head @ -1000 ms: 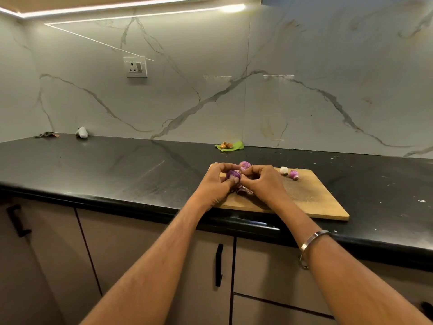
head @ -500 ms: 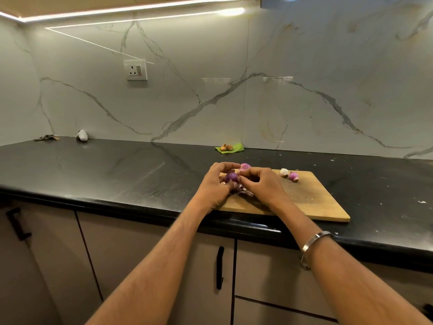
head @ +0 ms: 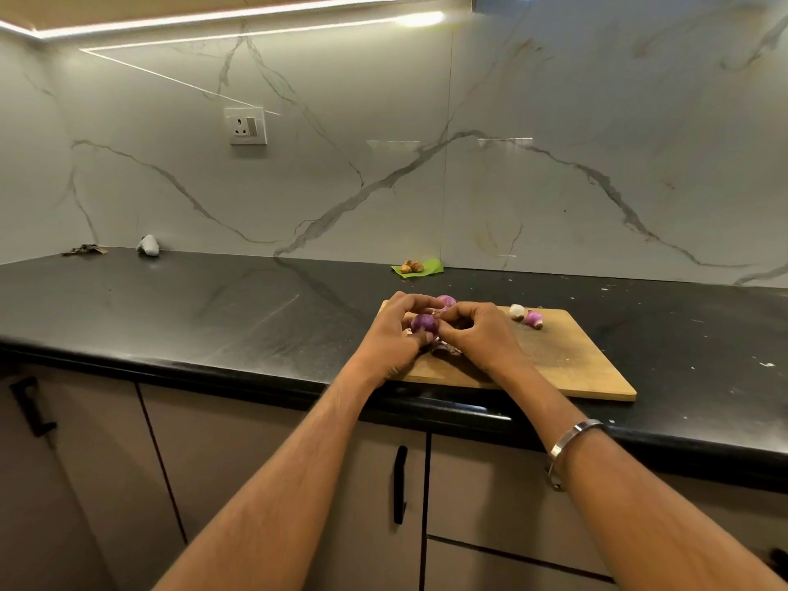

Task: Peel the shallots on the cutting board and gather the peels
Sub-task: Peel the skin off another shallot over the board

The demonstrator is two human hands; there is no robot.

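Observation:
A wooden cutting board (head: pixel 567 364) lies on the black counter near its front edge. My left hand (head: pixel 390 337) grips a purple shallot (head: pixel 423 322) over the board's left end. My right hand (head: pixel 477 332) pinches at that same shallot from the right with curled fingers. Loose purple peels (head: pixel 445 348) lie on the board under my hands. Another shallot (head: pixel 447 300) sits just behind my fingers. A pale peeled shallot (head: pixel 517 311) and a pink shallot (head: pixel 534 319) rest at the board's far edge.
A green leaf with small brown pieces (head: pixel 415 267) lies at the wall behind the board. A white object (head: pixel 148 246) and dark scraps (head: pixel 83 249) sit far left on the black counter (head: pixel 213 309). A wall socket (head: pixel 247 126) is above. Cabinet doors with black handles (head: pixel 399 484) are below.
Both hands stay at the same spot on the board; the fingers have shifted slightly around the shallot, which now shows more between them.

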